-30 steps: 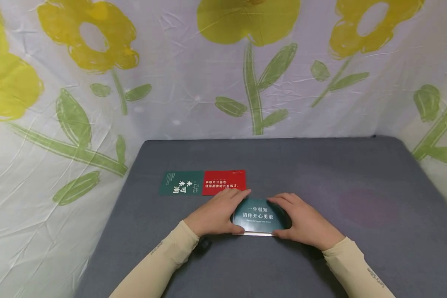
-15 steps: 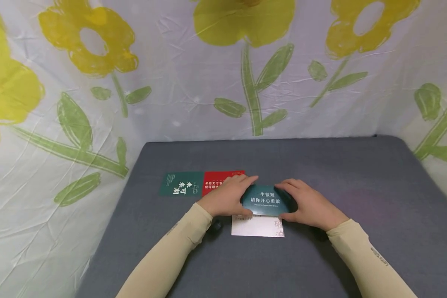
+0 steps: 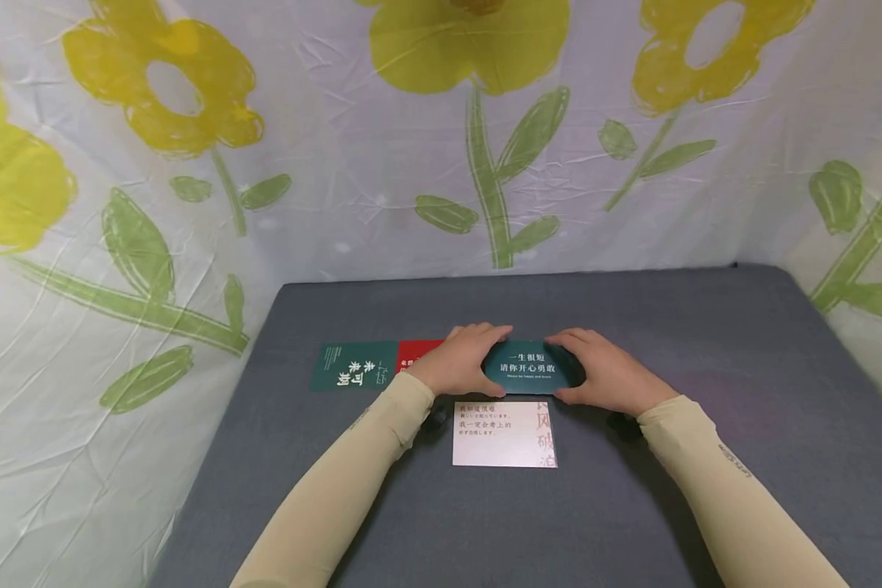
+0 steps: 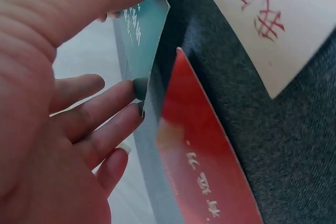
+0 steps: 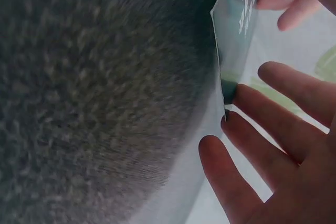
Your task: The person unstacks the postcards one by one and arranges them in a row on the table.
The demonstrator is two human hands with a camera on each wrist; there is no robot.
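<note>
A dark green card (image 3: 527,367) with white lettering is held between both hands, just right of a red card (image 3: 414,351). My left hand (image 3: 463,359) pinches its left side between thumb and fingers, and covers much of the red card in the head view. On the opposite side my right hand (image 3: 606,371) grips the right edge in the same way. The left wrist view shows the green card (image 4: 142,40) apart from the red card (image 4: 197,145). In the right wrist view, fingertips touch the rim of the green card (image 5: 236,35).
Left of the red card lies another green card (image 3: 354,365) with white characters. A white card (image 3: 505,434) with reddish print lies nearer, below the hands. All rest on a grey cloth-covered table (image 3: 632,310), with a flower-printed curtain (image 3: 338,163) behind.
Both hands have carried the dark green card away from the body and slightly right. The white card that lay beneath it is now uncovered. The left hand now hides more of the red card.
</note>
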